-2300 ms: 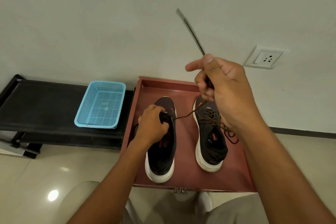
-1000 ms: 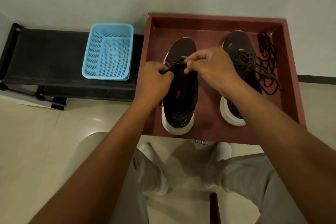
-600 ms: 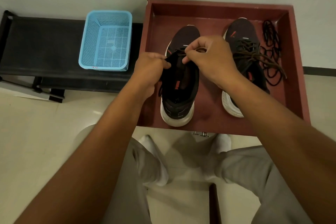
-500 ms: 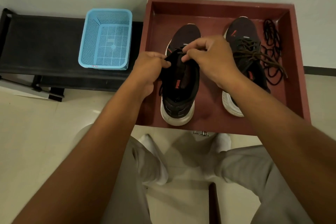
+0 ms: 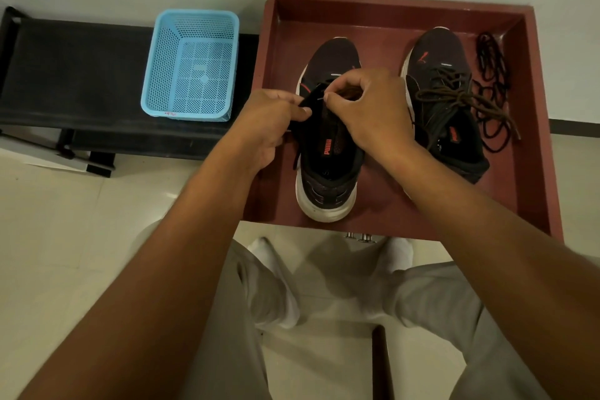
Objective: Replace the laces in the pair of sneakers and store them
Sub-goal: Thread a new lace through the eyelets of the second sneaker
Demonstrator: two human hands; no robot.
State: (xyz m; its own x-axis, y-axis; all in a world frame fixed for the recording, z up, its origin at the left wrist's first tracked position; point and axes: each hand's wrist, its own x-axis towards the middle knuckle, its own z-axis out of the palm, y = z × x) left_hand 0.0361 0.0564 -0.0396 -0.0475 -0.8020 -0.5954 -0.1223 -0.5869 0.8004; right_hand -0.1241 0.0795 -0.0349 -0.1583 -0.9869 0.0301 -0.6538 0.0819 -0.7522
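Pale glossy floor tiles and a plain wall frame a red-brown wooden tray [image 5: 535, 146], where both forearms reach forward and meet over the left sneaker [image 5: 328, 166], a dark knit shoe with a white sole. The left hand [image 5: 269, 120] pinches the black eyelet flap, its grip closed on fabric; the right hand [image 5: 367, 107], fingers curled, seems to pinch a brown lace [image 5: 349, 93] end, half hidden. Right of this grip stands the brown-laced right sneaker [image 5: 444, 101], beyond it loose black laces [image 5: 492, 75]; left of the grips, a blue mesh basket [image 5: 191, 65] on a black table [image 5: 65, 75].

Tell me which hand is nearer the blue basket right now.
Left. The left hand holds the near sneaker's edge inside the red tray, just right of the blue basket. The right hand works farther right, over the same sneaker.
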